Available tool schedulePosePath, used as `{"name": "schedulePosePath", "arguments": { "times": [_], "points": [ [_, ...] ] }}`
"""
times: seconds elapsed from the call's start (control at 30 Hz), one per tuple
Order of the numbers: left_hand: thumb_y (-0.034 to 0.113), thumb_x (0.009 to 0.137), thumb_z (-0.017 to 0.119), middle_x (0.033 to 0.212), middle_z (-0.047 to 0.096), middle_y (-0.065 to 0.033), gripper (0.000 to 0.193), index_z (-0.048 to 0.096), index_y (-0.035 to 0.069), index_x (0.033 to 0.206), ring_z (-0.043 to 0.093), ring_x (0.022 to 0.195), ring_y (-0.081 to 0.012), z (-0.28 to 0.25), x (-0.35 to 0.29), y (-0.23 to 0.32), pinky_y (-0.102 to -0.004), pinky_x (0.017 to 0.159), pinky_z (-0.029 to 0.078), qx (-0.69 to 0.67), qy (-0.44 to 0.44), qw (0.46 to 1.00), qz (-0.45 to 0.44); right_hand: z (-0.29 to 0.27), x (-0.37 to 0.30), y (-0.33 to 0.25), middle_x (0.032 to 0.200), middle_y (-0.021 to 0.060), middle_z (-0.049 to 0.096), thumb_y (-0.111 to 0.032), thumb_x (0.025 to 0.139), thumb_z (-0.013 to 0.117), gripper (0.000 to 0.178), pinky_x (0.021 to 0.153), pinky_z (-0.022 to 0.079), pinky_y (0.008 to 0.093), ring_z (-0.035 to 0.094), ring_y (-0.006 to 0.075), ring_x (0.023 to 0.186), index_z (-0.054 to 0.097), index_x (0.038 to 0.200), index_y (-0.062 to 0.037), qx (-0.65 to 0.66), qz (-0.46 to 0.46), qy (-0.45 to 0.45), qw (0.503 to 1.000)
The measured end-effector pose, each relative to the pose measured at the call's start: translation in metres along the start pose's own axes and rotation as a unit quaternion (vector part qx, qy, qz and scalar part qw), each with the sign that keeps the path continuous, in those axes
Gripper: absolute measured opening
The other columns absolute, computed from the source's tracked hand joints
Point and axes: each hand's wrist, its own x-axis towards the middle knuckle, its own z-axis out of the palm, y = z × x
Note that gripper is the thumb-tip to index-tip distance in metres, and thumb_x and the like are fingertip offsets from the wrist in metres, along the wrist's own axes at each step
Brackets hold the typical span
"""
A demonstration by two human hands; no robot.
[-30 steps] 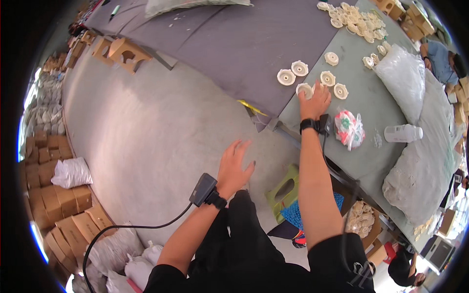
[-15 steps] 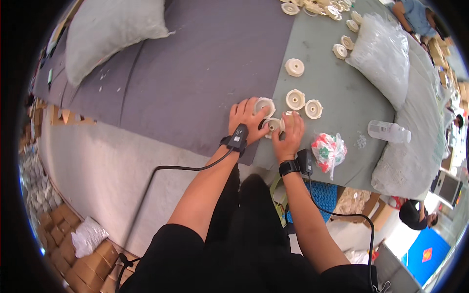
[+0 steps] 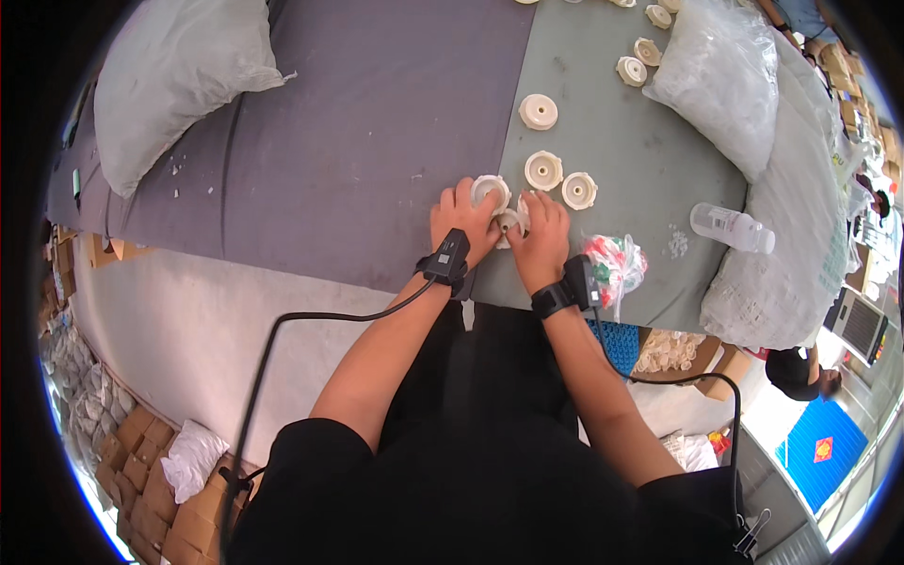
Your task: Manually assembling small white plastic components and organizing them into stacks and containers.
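My left hand (image 3: 463, 224) is closed around a round cream plastic cap (image 3: 490, 191) with a raised rim, near the table's front edge. A second cream cap (image 3: 508, 223) sits between my two hands, where the left fingertips and right thumb meet it. My right hand (image 3: 543, 243) curls its fingers around another cream piece, mostly hidden under them. Just beyond the right hand lie two similar caps, one with its hollow side up (image 3: 543, 170) and one to its right (image 3: 579, 190). A further cap (image 3: 539, 112) rests farther back.
A knotted clear bag with red, green and white contents (image 3: 615, 268) lies right of my hand. Beyond it are a plastic bottle (image 3: 733, 228) and stuffed sacks (image 3: 720, 80). A grey sack (image 3: 184, 80) stands far left. Cables trail from both wrists.
The whole view has shifted, so the table items appear farther left and higher. My hands stay at the same caps, with the fingers only slightly rearranged.
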Motion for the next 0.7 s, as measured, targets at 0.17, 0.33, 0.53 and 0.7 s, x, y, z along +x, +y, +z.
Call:
{"name": "schedulePosePath", "arguments": {
  "times": [0.17,0.33,0.53,0.7],
  "points": [
    [0.014,0.066,0.065,0.112,0.049,-0.0142,0.039,0.06,0.017,0.105,0.054,0.092,-0.0322,0.024,0.006,0.005,-0.0399,0.072,0.048,-0.16,0.025,0.982,-0.1,-0.017,0.015,0.007,0.111,0.013,0.056,-0.007,0.067,0.068,0.051,0.088,0.045,0.0363,0.053,0.0279,0.102,0.052,0.116,-0.0025,0.142,0.074,-0.043,0.986],
    [0.015,0.08,0.057,0.116,0.052,-0.0094,0.041,0.051,0.011,0.12,0.057,0.099,-0.0235,-0.017,0.025,0.024,-0.0384,0.069,0.053,-0.593,-0.198,0.704,-0.335,-0.042,0.037,-0.007,0.103,0.0095,0.059,-0.001,0.073,0.059,0.045,0.08,0.047,0.027,0.057,0.0148,0.094,0.051,0.117,0.001,0.488,0.253,-0.036,0.835],
    [0.016,0.083,0.053,0.122,0.048,-0.0092,0.05,0.038,0.013,0.131,0.052,0.111,-0.0253,-0.031,0.039,0.026,-0.0477,0.086,0.049,-0.802,-0.206,0.487,-0.276,-0.054,0.051,-0.023,0.106,0.0094,0.058,-0.002,0.074,0.058,0.044,0.08,0.047,0.027,0.057,0.0147,0.094,0.051,0.117,0.0014,0.502,0.252,-0.04,0.826],
    [0.018,0.081,0.056,0.125,0.047,-0.0105,0.055,0.034,0.015,0.132,0.048,0.115,-0.0276,-0.016,0.041,0.02,-0.0466,0.095,0.043,-0.858,-0.182,0.424,-0.227,-0.055,0.054,-0.034,0.106,0.0085,0.059,-0.01,0.082,0.058,0.036,0.082,0.045,0.0256,0.056,0.0132,0.094,0.053,0.116,0.0012,0.496,0.182,-0.069,0.846]
  ]
}}
